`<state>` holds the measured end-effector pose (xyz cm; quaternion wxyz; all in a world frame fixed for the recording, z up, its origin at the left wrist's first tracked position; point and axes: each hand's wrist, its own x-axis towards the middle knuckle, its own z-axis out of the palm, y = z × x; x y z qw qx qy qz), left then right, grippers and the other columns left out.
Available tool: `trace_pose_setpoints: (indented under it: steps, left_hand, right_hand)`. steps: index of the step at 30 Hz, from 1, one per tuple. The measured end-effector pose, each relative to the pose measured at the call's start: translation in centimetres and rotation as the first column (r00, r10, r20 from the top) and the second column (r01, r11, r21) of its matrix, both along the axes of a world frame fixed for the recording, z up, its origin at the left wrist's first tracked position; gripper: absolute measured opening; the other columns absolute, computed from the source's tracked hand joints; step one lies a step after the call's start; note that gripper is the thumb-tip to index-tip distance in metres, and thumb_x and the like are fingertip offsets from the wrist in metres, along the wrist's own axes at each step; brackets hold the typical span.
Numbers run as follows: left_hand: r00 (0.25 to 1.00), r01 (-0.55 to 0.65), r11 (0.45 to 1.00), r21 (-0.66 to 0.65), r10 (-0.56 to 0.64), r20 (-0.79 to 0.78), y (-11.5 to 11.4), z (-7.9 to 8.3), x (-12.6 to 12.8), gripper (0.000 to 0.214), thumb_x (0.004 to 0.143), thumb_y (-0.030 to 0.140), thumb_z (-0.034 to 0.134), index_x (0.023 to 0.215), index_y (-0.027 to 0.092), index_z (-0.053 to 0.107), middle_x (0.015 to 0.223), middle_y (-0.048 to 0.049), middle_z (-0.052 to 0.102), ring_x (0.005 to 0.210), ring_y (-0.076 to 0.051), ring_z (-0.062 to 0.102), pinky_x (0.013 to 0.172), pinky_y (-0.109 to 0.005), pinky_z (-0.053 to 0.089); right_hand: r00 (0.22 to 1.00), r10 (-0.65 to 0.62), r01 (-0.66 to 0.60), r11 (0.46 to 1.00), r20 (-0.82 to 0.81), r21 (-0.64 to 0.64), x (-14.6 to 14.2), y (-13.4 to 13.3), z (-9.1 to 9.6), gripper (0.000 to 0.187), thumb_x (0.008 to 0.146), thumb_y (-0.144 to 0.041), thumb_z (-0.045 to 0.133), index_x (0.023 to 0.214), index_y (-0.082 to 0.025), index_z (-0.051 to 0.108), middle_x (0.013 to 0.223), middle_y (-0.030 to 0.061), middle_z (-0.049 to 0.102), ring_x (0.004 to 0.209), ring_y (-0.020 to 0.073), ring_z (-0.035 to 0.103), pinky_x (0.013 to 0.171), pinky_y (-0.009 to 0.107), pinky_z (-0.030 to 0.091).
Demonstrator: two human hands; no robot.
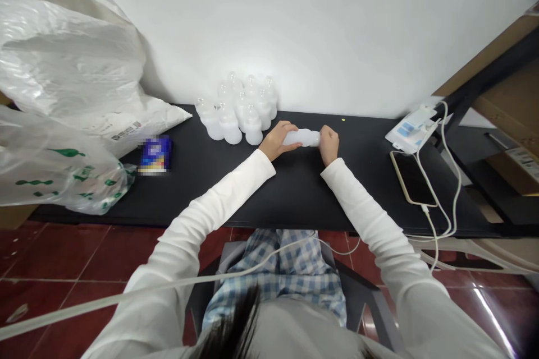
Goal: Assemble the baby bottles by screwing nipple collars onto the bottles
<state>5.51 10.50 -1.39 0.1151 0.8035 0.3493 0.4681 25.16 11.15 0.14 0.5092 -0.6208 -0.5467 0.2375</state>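
Note:
A small translucent white plastic bottle [304, 137] lies sideways just above the black table [295, 190], held between both hands. My left hand [278, 139] is wrapped round its body. My right hand [329, 143] is closed over its other end, where the cap is hidden by my fingers. A cluster of several similar white bottles [239, 107] stands upright just behind and left of my left hand, against the white wall.
Large white plastic bags [67, 90] fill the table's left end, with a small blue packet [155, 154] beside them. A phone [412, 178] and a white charger block [411, 128] with cables lie at the right. A black shelf frame stands at far right.

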Motion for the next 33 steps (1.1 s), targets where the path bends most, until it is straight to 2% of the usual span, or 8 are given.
trace_pose_setpoints:
  steps: [6, 13, 18, 20, 24, 27, 29, 33]
  left_hand:
    - [0.934, -0.11, 0.958, -0.264, 0.191, 0.303, -0.9, 1.2, 0.3, 0.033, 0.098, 0.052, 0.046, 0.094, 0.021, 0.058, 0.096, -0.0053, 0.066, 0.095, -0.019, 0.064, 0.095, -0.033, 0.049]
    - [0.9, -0.082, 0.907, -0.413, 0.245, 0.361, -0.9, 1.1, 0.4, 0.037, 0.091, 0.057, 0.053, 0.08, 0.021, 0.054, 0.083, -0.0029, 0.063, 0.079, -0.016, 0.06, 0.075, -0.028, 0.05]
    - [0.872, 0.137, 0.558, -0.819, 0.324, 0.366, 0.1, 1.8, 0.0, 0.05, 0.088, 0.07, 0.049, 0.083, 0.021, 0.052, 0.055, 0.0002, 0.053, 0.039, -0.009, 0.035, 0.039, -0.023, 0.02]
    - [0.871, 0.193, 0.492, -0.849, 0.312, 0.379, 0.3, 2.0, -0.2, 0.052, 0.088, 0.073, 0.048, 0.087, 0.021, 0.051, 0.053, 0.0006, 0.054, 0.034, -0.008, 0.031, 0.037, -0.022, 0.014]
    - [0.84, 0.143, 0.647, -0.749, 0.321, 0.437, -0.2, 1.5, 0.2, 0.049, 0.088, 0.069, 0.054, 0.084, 0.021, 0.05, 0.055, 0.0044, 0.047, 0.035, -0.006, 0.034, 0.036, -0.021, 0.019]
    - [0.854, 0.076, 0.717, -0.692, 0.311, 0.416, -0.6, 1.1, 0.6, 0.044, 0.09, 0.062, 0.057, 0.08, 0.02, 0.051, 0.057, 0.0059, 0.044, 0.035, -0.005, 0.036, 0.037, -0.021, 0.024]
    - [0.855, 0.047, 0.733, -0.679, 0.322, 0.407, -0.7, 1.0, 0.7, 0.039, 0.093, 0.056, 0.057, 0.081, 0.02, 0.051, 0.058, 0.006, 0.045, 0.036, -0.004, 0.037, 0.038, -0.021, 0.026]
    - [0.841, 0.011, 0.753, -0.658, 0.349, 0.414, -1.0, 1.4, 0.7, 0.034, 0.092, 0.052, 0.061, 0.086, 0.019, 0.055, 0.067, 0.0043, 0.052, 0.043, -0.004, 0.039, 0.04, -0.019, 0.028]
  right_hand:
    - [0.958, 0.128, -0.17, 0.974, 0.257, 0.151, 0.8, -1.8, 1.3, 0.051, 0.093, -0.063, 0.034, 0.061, -0.023, 0.032, 0.057, -0.0036, 0.033, 0.057, 0.0122, 0.032, 0.061, 0.029, 0.028]
    - [0.922, 0.241, -0.267, 0.963, 0.302, 0.046, 1.6, -2.4, 0.8, 0.054, 0.092, -0.072, 0.034, 0.069, -0.024, 0.048, 0.052, -0.0023, 0.047, 0.053, 0.0155, 0.048, 0.061, 0.03, 0.039]
    - [0.766, 0.35, -0.52, 0.831, 0.539, 0.2, 3.1, -1.5, 1.3, 0.037, 0.091, -0.06, 0.05, 0.097, -0.025, 0.063, 0.104, 0.009, 0.071, 0.096, 0.0247, 0.066, 0.086, 0.039, 0.052]
    - [0.686, 0.365, -0.609, 0.761, 0.63, 0.222, 3.4, -1.4, 1.5, 0.03, 0.098, -0.046, 0.041, 0.104, -0.027, 0.063, 0.124, 0.0107, 0.067, 0.118, 0.0266, 0.062, 0.1, 0.045, 0.048]
    - [0.626, 0.301, -0.614, 0.759, 0.719, 0.217, 3.6, -1.8, 1.7, 0.033, 0.097, -0.038, 0.044, 0.125, -0.025, 0.055, 0.144, 0.0146, 0.054, 0.141, 0.0314, 0.046, 0.11, 0.055, 0.038]
    - [0.604, 0.347, -0.615, 0.775, 0.717, 0.143, 3.7, -1.8, 1.5, 0.069, 0.087, -0.056, 0.06, 0.142, -0.02, 0.041, 0.148, 0.0201, 0.049, 0.139, 0.037, 0.047, 0.107, 0.056, 0.039]
    - [0.604, 0.388, -0.593, 0.803, 0.696, 0.067, 3.8, -1.6, 1.3, 0.081, 0.083, -0.066, 0.062, 0.144, -0.019, 0.04, 0.138, 0.0196, 0.058, 0.125, 0.0364, 0.056, 0.1, 0.052, 0.043]
    - [0.631, 0.379, -0.491, 0.871, 0.677, -0.029, 3.8, -1.2, 1.0, 0.054, 0.099, -0.064, 0.031, 0.113, -0.021, 0.061, 0.097, 0.0115, 0.073, 0.093, 0.0295, 0.064, 0.09, 0.046, 0.044]
